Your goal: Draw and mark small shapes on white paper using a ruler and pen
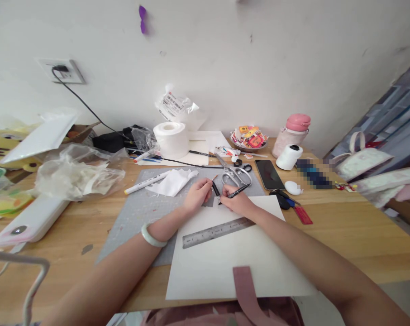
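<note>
My left hand (pixel 200 195) is closed, its fingertips pinching a short black stick-like piece (pixel 215 188). A thin brownish tip shows beside it, too small to name. My right hand (pixel 237 201) grips a black pen (pixel 239 190), its back end slanting up to the right and its point low near the left fingertips. Both hands rest at the top edge of a white sheet (pixel 205 271). Below the right wrist a steel ruler (pixel 215 232) lies slantwise on that sheet. A small grey patch lies between the hands, partly hidden.
Under the sheet is a grey cutting mat (pixel 130 226). Scissors (pixel 237 175), a phone (pixel 269 174) and a white thread spool (pixel 288 157) lie beyond the hands. Further back stand a white roll (pixel 171 140), a bowl of wrapped sweets (pixel 249 138) and a pink bottle (pixel 291 133). Plastic bags (pixel 79 174) crowd the left.
</note>
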Available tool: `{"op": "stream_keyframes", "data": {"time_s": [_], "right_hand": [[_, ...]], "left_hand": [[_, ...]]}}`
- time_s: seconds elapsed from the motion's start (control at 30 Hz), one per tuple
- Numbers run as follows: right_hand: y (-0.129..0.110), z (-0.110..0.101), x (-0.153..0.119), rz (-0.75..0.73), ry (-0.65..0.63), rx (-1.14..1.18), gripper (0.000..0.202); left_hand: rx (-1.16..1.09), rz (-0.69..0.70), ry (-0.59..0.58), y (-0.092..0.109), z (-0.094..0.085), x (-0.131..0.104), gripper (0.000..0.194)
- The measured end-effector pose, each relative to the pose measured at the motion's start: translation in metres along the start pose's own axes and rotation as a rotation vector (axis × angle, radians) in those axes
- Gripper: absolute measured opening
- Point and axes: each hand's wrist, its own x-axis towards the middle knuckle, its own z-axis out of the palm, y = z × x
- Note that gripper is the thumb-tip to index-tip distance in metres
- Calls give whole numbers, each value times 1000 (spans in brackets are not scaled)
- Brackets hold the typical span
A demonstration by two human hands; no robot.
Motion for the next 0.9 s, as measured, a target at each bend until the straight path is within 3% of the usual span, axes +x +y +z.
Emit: {"op": "stream_keyframes", "data": {"time_s": [0.7,0.9], "right_hand": [[2,1,1,79,36,74,17],[2,1,1,26,48,-4,16]], "left_hand": [[36,1,-46,-1,1,0,24],[111,14,-74,0,2,-2,24]]}}
